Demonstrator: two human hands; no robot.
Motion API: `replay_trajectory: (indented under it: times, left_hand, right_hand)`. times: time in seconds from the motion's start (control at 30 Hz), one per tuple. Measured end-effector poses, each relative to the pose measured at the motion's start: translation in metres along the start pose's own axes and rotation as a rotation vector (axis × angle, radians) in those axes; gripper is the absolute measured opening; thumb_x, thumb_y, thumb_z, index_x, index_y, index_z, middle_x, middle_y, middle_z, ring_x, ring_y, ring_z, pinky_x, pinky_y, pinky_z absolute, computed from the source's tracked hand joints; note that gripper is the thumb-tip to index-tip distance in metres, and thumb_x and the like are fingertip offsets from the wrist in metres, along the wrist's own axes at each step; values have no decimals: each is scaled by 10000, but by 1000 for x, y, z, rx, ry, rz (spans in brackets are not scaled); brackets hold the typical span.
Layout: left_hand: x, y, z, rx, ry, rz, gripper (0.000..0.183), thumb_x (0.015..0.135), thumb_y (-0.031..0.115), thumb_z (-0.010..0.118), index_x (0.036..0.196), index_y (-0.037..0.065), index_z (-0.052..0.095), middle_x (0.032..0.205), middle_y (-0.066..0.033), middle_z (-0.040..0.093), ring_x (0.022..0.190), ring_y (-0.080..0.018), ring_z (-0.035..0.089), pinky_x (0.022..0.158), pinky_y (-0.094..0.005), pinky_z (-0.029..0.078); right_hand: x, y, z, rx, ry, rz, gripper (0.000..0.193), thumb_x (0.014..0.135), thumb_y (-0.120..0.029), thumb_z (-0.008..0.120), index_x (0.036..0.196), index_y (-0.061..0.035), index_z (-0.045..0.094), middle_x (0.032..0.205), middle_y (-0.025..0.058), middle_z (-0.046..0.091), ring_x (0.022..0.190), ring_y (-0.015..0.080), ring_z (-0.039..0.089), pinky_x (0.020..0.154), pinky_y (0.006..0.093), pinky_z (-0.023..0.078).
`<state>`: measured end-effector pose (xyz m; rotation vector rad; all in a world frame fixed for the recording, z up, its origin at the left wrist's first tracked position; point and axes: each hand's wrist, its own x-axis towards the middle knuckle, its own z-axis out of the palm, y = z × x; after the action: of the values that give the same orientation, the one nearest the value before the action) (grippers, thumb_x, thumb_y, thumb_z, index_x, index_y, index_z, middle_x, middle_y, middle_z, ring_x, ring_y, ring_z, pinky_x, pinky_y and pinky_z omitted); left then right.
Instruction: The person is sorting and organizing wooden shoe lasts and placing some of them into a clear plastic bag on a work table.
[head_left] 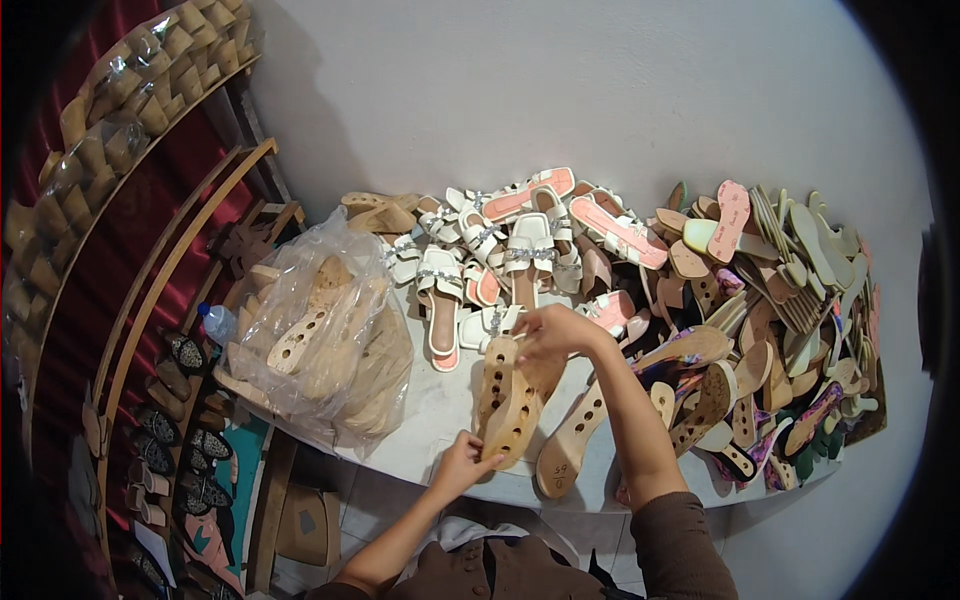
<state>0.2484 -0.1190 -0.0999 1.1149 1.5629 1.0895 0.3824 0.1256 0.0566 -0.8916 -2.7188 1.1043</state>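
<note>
Soft, moderate light fills the frame, casting a faint shadow on the pale wall (620,90) at upper left and small glints on the plastic bag (335,265) at centre left. Lower left is dim; the wooden rail (180,255) bends near black corners.

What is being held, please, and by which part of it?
A wooden sole with holes: the left hand grips its lower end; the right hand is at its upper end, grip unclear.
</note>
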Motion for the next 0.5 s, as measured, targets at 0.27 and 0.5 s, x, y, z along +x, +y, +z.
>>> replay_trajectory:
  times: [0.27, 0.5]
  left_hand:
    - [-4, 16, 3, 175, -109, -82, 697, 745, 350, 704, 1227, -16, 359, 793, -167, 613, 759, -247, 637, 660, -316, 496]
    - [10, 9, -15, 240, -163, -55, 751, 734, 416, 680, 1250, -23, 357, 788, -177, 619, 701, -295, 620, 649, -358, 487]
  right_hand:
    - [80, 23, 76, 2, 104, 92, 623, 625, -489, 744, 999, -7, 618, 858, 174, 640, 818, 275, 622, 714, 345, 487]
    - [71, 33, 112, 268, 467, 65, 429, 781, -339, 647, 1015, 16, 590, 898, 174, 620, 825, 294, 597, 719, 363, 468]
